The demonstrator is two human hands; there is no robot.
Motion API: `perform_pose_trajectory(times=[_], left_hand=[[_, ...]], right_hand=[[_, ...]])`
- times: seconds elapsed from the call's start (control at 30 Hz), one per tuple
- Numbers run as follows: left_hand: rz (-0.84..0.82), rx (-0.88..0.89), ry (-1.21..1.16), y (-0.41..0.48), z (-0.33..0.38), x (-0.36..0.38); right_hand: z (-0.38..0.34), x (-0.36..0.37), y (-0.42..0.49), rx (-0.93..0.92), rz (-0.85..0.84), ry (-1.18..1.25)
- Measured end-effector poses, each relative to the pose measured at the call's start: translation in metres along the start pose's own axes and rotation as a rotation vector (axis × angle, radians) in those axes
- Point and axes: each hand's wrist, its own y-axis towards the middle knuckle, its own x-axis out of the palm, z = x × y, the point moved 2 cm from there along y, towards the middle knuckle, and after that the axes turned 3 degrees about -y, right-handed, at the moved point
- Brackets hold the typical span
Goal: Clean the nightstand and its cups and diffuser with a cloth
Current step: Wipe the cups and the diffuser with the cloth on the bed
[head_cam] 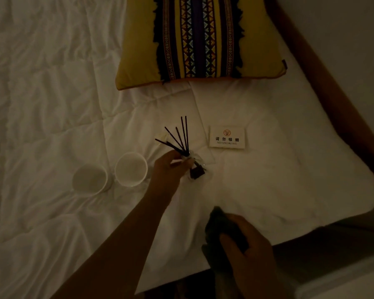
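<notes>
On the bed (52,126) near its corner, the left hand (166,169) pinches the diffuser (195,171) neck, seemingly upright; keep it level while the right hand (246,244), clenched around the cloth (220,225), wipes.

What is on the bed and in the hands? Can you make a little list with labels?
surface: white bed
left hand: holds diffuser by its neck, on the bed
right hand: grips dark cloth
cups: two, white, side by side, left of diffuser
sign: no-smoking card, right of the sticks
pillow: yellow, patterned, at top
light: dim
</notes>
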Motion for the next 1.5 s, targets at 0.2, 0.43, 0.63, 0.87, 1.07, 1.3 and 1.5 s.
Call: perform_pose_trajectory(times=[0.2, 0.43, 0.63, 0.87, 1.07, 1.3, 1.5], left_hand=[[-0.190, 0.032, -0.038, -0.056, 0.032, -0.022], [-0.211, 0.190, 0.161, -0.085, 0.064, -0.046], [-0.284, 0.244, 0.067, -0.093, 0.075, -0.058], [-0.408, 0.220, 0.141, -0.104, 0.071, -0.062], [-0.287, 0.232, 0.171, -0.098, 0.073, -0.068], [-0.091, 0.236, 0.182, -0.093, 0.078, -0.063], [-0.081, 0.165, 0.103, -0.093, 0.084, -0.054]], right_hand=[[-0.053, 0.029, 0.017, -0.399, 0.188, -0.216], [-0.074, 0.061, 0.031, -0.366, 0.155, -0.214], [-0.102, 0.055, 0.047, -0.264, -0.054, -0.014], [-0.100, 0.056, 0.064, -0.077, -0.198, -0.040], [-0.094, 0.071, 0.041, -0.171, -0.089, 0.113], [-0.065, 0.091, 0.001, -0.534, 0.259, -0.150], [-0.053, 0.100, -0.007, -0.791, 0.403, -0.400]])
